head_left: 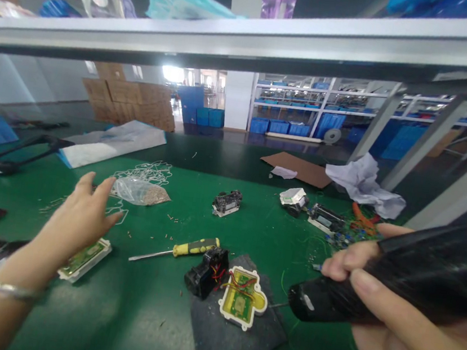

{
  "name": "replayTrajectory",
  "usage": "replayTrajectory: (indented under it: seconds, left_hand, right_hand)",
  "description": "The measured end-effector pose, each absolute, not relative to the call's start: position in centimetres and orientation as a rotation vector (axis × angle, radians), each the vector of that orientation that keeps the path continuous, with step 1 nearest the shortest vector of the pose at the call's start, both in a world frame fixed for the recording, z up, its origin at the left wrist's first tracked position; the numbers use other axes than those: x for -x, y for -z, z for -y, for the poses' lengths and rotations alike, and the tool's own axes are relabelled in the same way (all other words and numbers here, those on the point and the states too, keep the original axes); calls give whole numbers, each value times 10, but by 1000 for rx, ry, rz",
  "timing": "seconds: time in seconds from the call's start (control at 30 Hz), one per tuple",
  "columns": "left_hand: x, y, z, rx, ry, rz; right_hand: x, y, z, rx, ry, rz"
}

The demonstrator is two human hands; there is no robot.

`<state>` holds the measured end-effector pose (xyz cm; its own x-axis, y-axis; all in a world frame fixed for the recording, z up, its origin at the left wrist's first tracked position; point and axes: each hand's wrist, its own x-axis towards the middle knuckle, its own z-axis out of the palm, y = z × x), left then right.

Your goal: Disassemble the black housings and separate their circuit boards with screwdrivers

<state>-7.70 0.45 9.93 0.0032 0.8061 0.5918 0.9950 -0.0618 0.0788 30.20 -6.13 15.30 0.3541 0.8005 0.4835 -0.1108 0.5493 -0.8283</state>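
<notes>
My right hand is closed around a black electric screwdriver, whose tip points left toward a white-rimmed part with a green circuit board lying on a dark grey pad. A black component with red wires leans against that part. My left hand hovers with fingers stretched out above the green mat, just short of a clear plastic bag of small screws. A second white-framed circuit board lies below my left wrist.
A yellow-handled screwdriver lies on the green table. Small black modules, a white part, crumpled paper, cardboard and loose wires sit farther back. A metal shelf beam runs overhead.
</notes>
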Motion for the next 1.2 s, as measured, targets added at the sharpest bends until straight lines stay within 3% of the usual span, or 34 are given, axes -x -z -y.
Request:
replayTrajectory:
  seconds: [0.17,0.37,0.53,0.8,1.03,1.2]
  left_hand:
    - [-64,-70,59,2174,747,1669]
    - [-151,-44,81,2545,261,2133]
    - [-162,-41,68,2507,274,2208]
    - [-128,-33,72,2813,607,2030]
    - [-119,0,84,2836,872,1814]
    - [-127,4,84,2759,889,1942]
  right_hand:
    - [-300,-152,58,800,-662,1009]
    - [-298,-148,56,791,-634,987]
    - [-294,-149,60,802,-649,1054]
    - [-293,-158,64,755,-833,1049]
    - [-281,-152,61,652,-900,1040]
    - [-271,-142,58,665,-939,1040]
